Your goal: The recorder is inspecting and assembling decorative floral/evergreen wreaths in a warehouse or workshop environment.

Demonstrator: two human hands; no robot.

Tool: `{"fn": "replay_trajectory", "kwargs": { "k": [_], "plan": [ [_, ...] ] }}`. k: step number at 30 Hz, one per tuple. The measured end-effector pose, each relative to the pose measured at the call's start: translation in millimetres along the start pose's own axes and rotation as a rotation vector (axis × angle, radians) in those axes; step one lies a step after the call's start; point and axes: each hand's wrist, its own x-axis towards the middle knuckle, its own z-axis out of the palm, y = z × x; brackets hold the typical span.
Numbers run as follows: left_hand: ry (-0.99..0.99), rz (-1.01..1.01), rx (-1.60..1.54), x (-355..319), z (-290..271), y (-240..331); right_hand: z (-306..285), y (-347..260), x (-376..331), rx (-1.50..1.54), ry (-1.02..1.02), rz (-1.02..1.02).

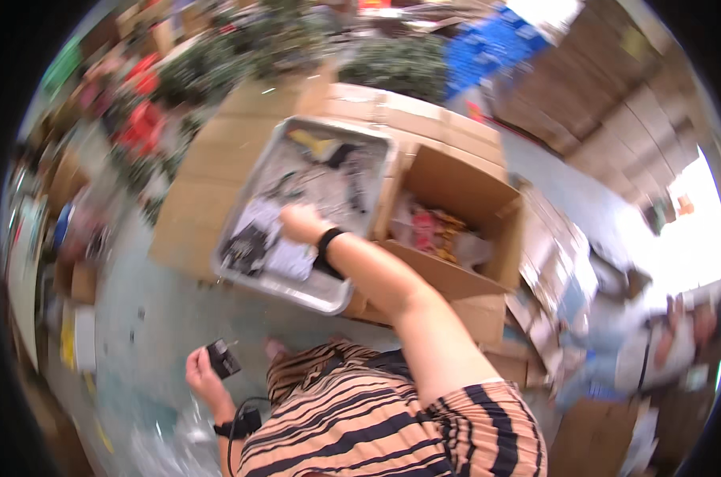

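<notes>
At the far left, blurred red items (144,131) lie among dark green foliage (217,71). Nearer, low in the view and over the pale floor (165,318), the left hand (205,374) holds a small black card (223,359) by its edge; its grip is closed, thumb and fingers pinching the card. To the right, a tan cardboard surface (205,179) carries a silver-grey metal tray (316,306), set at a slant. In the tray's near left part lies a loose group of black pieces (247,248), with white sheets (290,261) beside them. The right hand (301,224) is just above or on these sheets, fingers curled downward; whether its grip has hold of anything, I cannot tell. A yellow piece (312,145) lies near the tray's far end. Just right of the tray stands an open carton (476,187) with red and gold items (428,230) inside. Farther right are stacked cartons (607,119) and another person (654,350), blurred.
</notes>
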Motion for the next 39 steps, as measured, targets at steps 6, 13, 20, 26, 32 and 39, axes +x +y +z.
{"fn": "replay_trajectory", "kwargs": {
  "k": [6,13,20,26,32,39],
  "plan": [
    [-0.380,0.130,-0.145,120.8,32.0,-8.9,-3.0,-0.4,-2.7,-0.021,0.070,0.194],
    [-0.580,0.189,-0.051,242.0,-11.6,-20.3,5.0,-45.4,33.2,-0.151,0.165,0.647],
    [-0.571,0.077,-0.217,281.4,-31.7,-23.6,3.8,-11.6,4.3,-0.064,0.399,0.782],
    [-0.482,-0.081,-0.235,281.4,-51.1,-47.7,-4.0,-32.1,24.5,-0.116,0.228,0.894],
    [-0.445,-0.027,-0.248,283.5,-46.5,-33.6,7.6,-26.5,39.4,-0.120,0.147,0.963],
    [-0.458,-0.042,-0.243,287.3,-30.6,-19.8,28.5,12.3,34.9,-0.069,0.273,0.773]
  ]
}}
